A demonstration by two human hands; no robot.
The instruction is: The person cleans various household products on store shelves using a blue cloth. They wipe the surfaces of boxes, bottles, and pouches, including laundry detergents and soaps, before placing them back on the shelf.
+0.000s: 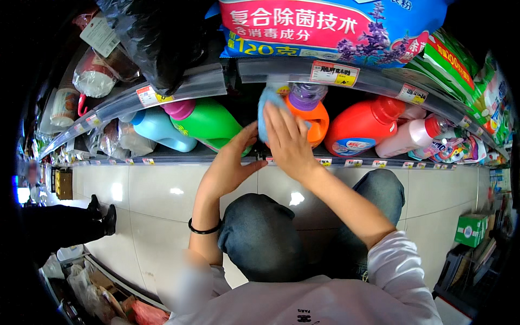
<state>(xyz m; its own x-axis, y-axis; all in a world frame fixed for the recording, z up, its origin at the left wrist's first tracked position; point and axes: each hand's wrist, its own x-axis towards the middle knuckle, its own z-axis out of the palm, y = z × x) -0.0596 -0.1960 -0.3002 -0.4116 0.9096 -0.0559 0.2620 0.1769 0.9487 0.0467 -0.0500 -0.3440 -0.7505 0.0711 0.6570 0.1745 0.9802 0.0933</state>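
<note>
My right hand [290, 146] presses a light-blue cloth [266, 103] with its fingers against the left side of an orange detergent bottle [319, 115] with a purple cap. The cloth covers part of that bottle. My left hand [227, 166], a black band on its wrist, is beside a green bottle [211, 122] with a pink cap. Its thumb and fingers are spread around a gap at the front of the lower shelf [195, 159], and nothing shows in its grasp. Whether its fingertips touch anything is hard to tell.
Red [353, 126] and pale-pink bottles [406, 138] stand at right, a light-blue bottle [166, 130] at left. Overhead, the upper shelf edge [276, 71] carries a blue detergent bag [284, 24] and a black plastic bag [158, 40]. A person's shoes [109, 219] are on the tiled floor.
</note>
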